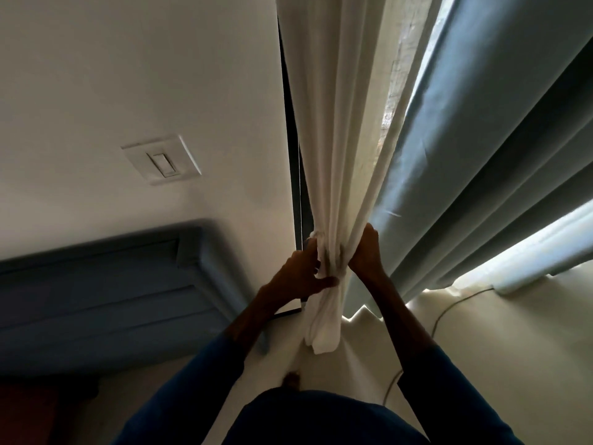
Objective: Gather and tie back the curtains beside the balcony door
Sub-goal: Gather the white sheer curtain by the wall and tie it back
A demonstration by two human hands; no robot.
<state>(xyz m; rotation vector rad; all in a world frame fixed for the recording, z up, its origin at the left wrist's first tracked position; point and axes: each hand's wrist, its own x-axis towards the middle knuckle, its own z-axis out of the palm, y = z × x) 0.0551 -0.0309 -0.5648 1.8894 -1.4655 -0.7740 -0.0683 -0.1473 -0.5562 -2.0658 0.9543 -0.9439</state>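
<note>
Head view: blue-grey curtain (pixel 475 149) hangs right, just beside the white curtain (pixel 333 155) bunched against the dark door frame (pixel 293 175); blue headboard (pixel 106 284) low left; wall switch (pixel 162 160) above it; left hand (pixel 301 274) and right hand (pixel 367 252) both clasp the white bunch, fingers wrapped around it.

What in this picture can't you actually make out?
All from the head view:
- Tie on the white curtain: hidden by the left hand, the right hand and bunched folds, so it's unclear if a knot exists.
- Curtain tops: cut off by the upper edge.
- Outside view: only a bright sliver beside the blue-grey curtain.
- Blue headboard: blurred.
- Floor cable: its ends are unseen.
</note>
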